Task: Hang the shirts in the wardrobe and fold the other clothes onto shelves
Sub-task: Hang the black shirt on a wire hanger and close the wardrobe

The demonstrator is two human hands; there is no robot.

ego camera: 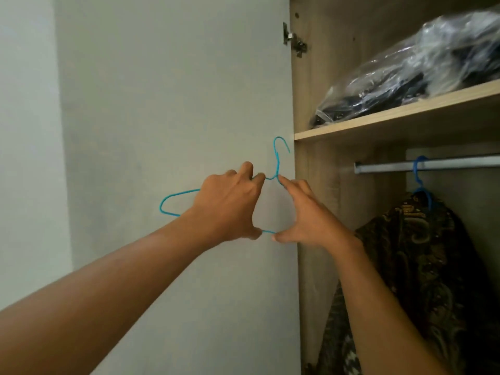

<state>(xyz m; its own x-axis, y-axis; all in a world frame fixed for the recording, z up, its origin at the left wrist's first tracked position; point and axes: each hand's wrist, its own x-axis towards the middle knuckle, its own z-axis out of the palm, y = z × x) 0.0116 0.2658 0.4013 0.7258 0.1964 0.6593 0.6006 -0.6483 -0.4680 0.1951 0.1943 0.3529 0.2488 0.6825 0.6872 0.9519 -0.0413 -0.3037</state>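
Note:
An empty blue wire hanger [277, 155] is held up in front of the open white wardrobe door [173, 104]. My left hand [230, 207] grips its left half, fingers on the top wire and thumb on the bottom bar. My right hand [308, 215] pinches the right half the same way, near the base of the hook. The hanger's right end is hidden behind my right hand. Inside the wardrobe, a dark patterned shirt [422, 266] hangs on another blue hanger [420, 171] from the metal rail [446, 164].
A wooden shelf [392, 119] above the rail carries a clear plastic bag of dark items [422, 69]. The wardrobe's wooden side panel [305, 266] stands just right of my hands. A door hinge [293, 40] sits near the top.

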